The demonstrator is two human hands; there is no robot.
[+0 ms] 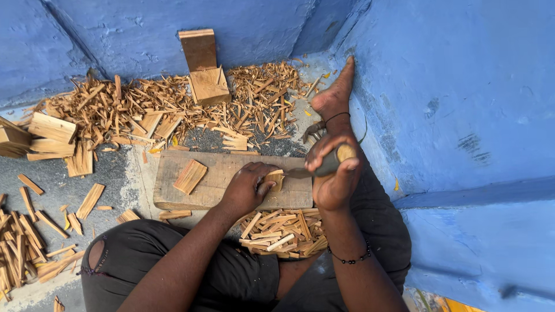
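Your left hand (pixel 250 186) pins a small wood piece (pixel 276 179) upright on the board (pixel 222 167), fingers closed around it near the board's right end. Your right hand (pixel 334 173) is clenched on the handle of a knife (pixel 324 166); its blade reaches left to the piece, and appears to touch its top edge, though contact is hard to confirm.

Work done, judged from the layout:
- A pile of split sticks (pixel 283 232) lies just in front of the board, on your lap side.
- A larger heap of chips and splints (pixel 173 104) lies behind the board, against the blue wall (pixel 462 86).
- More sticks (pixel 23 254) lie to the left of the board, on the floor.

Work left, judged from the layout:
- The piece under the blade is not yet split through.
- One flat slab (pixel 189 176) waits on the board, left of your left hand.
- Several uncut slabs (pixel 49 136) are stacked well to the left of the board.
- Two thicker blocks (pixel 205 66) stand behind the board, at the wall.

Estimate: a good share is done, with stock remaining. Your bare foot (pixel 335 92) rests beyond the board's right end, near the wall.
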